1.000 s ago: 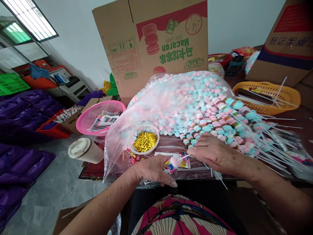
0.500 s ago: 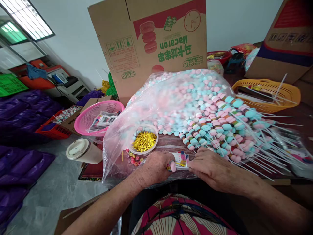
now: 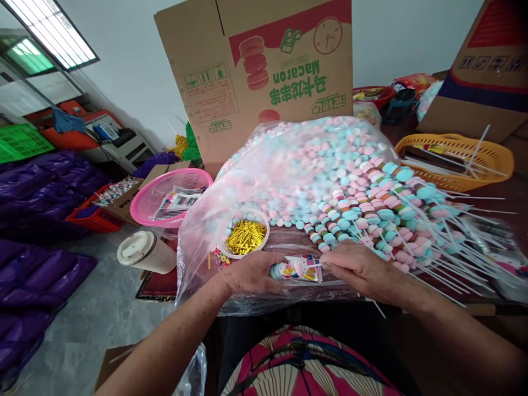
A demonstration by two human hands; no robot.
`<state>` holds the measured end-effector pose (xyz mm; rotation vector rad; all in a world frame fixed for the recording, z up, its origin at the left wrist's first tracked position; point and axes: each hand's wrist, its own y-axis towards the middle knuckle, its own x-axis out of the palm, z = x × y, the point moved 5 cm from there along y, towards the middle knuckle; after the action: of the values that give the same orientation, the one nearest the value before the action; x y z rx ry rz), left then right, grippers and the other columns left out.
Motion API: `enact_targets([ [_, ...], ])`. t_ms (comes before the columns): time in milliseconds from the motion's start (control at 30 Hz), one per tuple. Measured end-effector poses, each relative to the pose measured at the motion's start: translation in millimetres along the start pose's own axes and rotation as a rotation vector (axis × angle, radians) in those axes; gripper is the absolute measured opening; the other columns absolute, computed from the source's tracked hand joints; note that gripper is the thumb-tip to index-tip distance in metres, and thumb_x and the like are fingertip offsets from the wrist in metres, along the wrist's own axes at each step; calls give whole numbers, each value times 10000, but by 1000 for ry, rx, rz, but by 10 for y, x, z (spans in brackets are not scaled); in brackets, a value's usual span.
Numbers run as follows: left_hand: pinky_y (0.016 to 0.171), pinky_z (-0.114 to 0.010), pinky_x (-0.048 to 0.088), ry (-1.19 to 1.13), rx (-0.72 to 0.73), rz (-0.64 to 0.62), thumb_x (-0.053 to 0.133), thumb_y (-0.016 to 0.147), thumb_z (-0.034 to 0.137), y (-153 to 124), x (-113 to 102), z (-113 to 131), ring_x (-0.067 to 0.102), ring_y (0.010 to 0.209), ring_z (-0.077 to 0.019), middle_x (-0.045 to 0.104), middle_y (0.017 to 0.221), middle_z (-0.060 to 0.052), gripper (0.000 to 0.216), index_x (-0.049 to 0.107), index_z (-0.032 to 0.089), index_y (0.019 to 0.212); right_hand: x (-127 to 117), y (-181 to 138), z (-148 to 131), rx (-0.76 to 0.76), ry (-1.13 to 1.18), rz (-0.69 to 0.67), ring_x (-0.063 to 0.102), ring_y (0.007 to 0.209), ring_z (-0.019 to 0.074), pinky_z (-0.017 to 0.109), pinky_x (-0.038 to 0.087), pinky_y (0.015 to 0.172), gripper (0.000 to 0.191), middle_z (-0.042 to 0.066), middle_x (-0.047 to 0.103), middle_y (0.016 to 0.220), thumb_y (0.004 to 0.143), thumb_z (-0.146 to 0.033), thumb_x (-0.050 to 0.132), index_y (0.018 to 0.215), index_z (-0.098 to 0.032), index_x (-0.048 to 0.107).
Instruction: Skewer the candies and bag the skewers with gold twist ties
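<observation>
My left hand (image 3: 256, 273) grips the left end of a small printed plastic bag (image 3: 315, 272), thumb on the near side and fingers on the far side. A pink and blue marshmallow skewer (image 3: 297, 268) lies along the bag; whether it is wholly inside I cannot tell. A gold twist tie shows at the bag's right part. My right hand (image 3: 357, 269) is closed in a pinch on the skewer's white stick at the bag's right end. Just beyond my left hand stands a white bowl of gold twist ties (image 3: 246, 237). Small ring candies (image 3: 223, 259) lie beside it, partly hidden.
Finished-looking marshmallow skewers (image 3: 379, 214) are piled at the right, sticks toward me. Behind lies a large clear bag of loose marshmallows (image 3: 284, 165) before a cardboard box (image 3: 256, 71). A pink basket (image 3: 140, 212) and lidded cup (image 3: 159, 256) stand left, an orange basket (image 3: 501, 157) right.
The skewer now lies along the bag, with more of it showing. My right hand has shifted from the bag's edge to the stick. My left hand has moved slightly left.
</observation>
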<state>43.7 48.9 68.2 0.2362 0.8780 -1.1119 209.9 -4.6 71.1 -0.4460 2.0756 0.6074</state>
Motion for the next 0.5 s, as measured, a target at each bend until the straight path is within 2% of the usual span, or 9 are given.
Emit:
enact_targets([
  [67,654,-263,453,64,-71,9,659,738,366,-45,-6,-80,606,707,-158,681,812,6,272,657,218,967,-61,-48,1,1,8,2,511,629,152,282,334,649,370,22,578,631,960,-286,300,704,-184,546],
  [200,644,-290,454,329,-200,293,631,760,374,-80,8,-155,614,742,-193,673,818,-31,235,635,202,920,-90,-99,25,126,46,12,490,610,141,264,343,620,393,9,544,610,956,-318,312,634,-189,497],
  [300,667,-328,457,567,-267,435,646,751,351,-111,11,-146,619,789,-236,658,821,-71,219,614,173,874,-33,-103,49,199,101,-7,496,618,137,254,346,597,390,10,565,629,949,-341,318,658,-186,525],
  [400,663,-344,450,713,-249,489,666,739,360,-128,-19,-92,614,780,-251,646,793,-74,228,599,168,842,30,-93,67,249,169,-6,498,606,127,243,348,576,408,5,565,618,949,-372,314,674,-183,551],
  [500,655,-344,439,794,-149,465,705,708,356,-122,-38,-23,608,763,-246,645,787,-58,269,591,176,872,40,-88,48,234,166,18,495,614,131,247,352,586,410,6,563,608,947,-383,326,675,-188,562],
])
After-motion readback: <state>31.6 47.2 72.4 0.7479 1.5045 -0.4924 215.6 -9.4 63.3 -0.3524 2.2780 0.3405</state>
